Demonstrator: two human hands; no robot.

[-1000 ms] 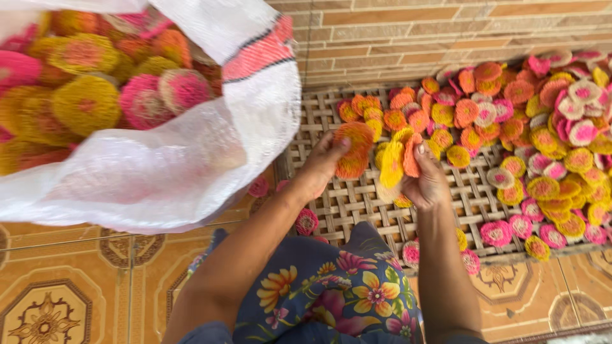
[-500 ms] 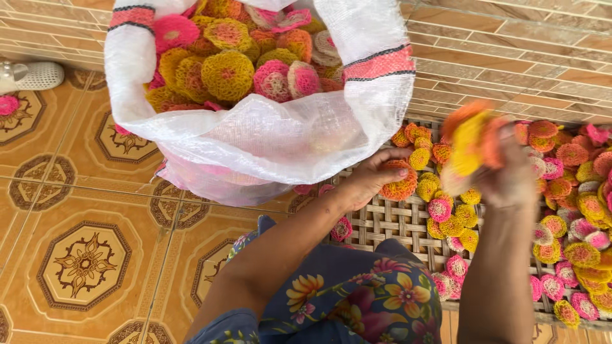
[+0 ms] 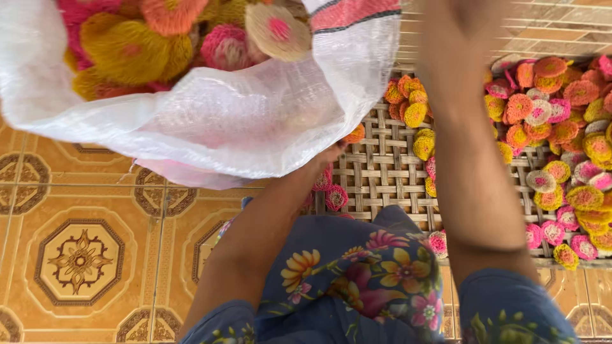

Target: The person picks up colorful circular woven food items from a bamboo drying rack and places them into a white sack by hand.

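Reaching under the white sack, the left hand lay nearest an orange disc; finger state of both hands hidden.

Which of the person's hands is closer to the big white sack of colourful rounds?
The left. The left hand is tucked at the lower edge of the white sack, partly hidden by it. The right hand is raised out of view; only its forearm shows, beside the sack over the woven tray.

Bright even daylight, soft shadows, raised arm motion-blurred
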